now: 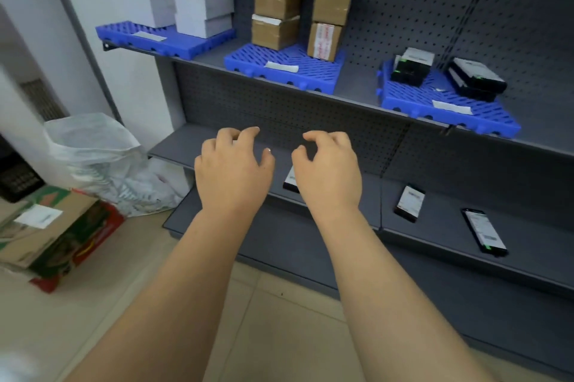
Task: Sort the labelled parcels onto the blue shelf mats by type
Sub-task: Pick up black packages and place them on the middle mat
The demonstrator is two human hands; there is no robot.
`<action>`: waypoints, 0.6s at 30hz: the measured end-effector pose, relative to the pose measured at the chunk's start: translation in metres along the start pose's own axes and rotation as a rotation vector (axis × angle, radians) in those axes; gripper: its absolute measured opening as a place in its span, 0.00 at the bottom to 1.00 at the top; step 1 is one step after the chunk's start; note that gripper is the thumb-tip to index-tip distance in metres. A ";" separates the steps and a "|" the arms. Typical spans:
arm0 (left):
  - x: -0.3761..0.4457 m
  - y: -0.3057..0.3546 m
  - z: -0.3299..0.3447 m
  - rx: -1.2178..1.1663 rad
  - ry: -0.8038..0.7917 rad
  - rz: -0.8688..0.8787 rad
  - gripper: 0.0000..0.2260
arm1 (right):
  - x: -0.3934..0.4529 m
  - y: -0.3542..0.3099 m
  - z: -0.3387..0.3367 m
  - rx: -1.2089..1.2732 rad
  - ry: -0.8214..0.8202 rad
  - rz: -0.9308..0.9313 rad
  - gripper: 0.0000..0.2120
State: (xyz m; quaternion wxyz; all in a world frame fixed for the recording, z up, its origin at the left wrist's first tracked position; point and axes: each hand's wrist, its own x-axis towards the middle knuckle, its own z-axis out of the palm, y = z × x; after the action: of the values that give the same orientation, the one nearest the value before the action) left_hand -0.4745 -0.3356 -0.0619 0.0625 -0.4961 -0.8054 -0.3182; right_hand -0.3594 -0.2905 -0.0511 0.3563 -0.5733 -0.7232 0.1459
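Hands reach forward side by side over a grey lower shelf (528,245), both empty, fingers curled loosely like claws and holding nothing. The left hand (231,167) and right hand (329,170) sit close together without touching, bare forearms stretching back toward the viewer.

Just behind the right hand, partly hidden by it, a small black parcel with a white label (290,181) lies flat on the lower shelf. Further right on the same shelf lie two more flat black parcels, one with a large white label (410,203) and one nearer the shelf's front edge (484,235).

Above, an upper shelf carries three blue mats. The left mat (161,40) holds a stack of white boxes (198,2). The middle mat (279,71) holds two piles of brown cardboard boxes (276,2). The right mat (447,108) holds two small stacks of black parcels (413,66). Each mat has a white label strip near its front edge.

On the tiled floor to the left stand a white plastic sack (93,151) and a printed cardboard carton (59,238).
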 end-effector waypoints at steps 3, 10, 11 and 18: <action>0.023 -0.046 0.002 0.016 -0.016 -0.002 0.20 | 0.006 -0.026 0.045 0.019 -0.002 0.032 0.15; 0.086 -0.141 0.028 0.108 -0.134 0.031 0.19 | 0.027 -0.074 0.150 0.030 0.010 0.141 0.15; 0.094 -0.150 0.036 0.108 -0.152 0.037 0.19 | 0.031 -0.075 0.163 0.026 0.013 0.152 0.15; 0.123 -0.203 0.133 0.121 -0.265 0.057 0.20 | 0.060 -0.032 0.259 -0.032 0.017 0.237 0.15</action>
State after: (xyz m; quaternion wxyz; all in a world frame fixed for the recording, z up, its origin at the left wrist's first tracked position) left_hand -0.6781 -0.2275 -0.2070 -0.0058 -0.5516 -0.8100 -0.1989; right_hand -0.5645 -0.1931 -0.1921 0.3335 -0.6616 -0.6495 0.1707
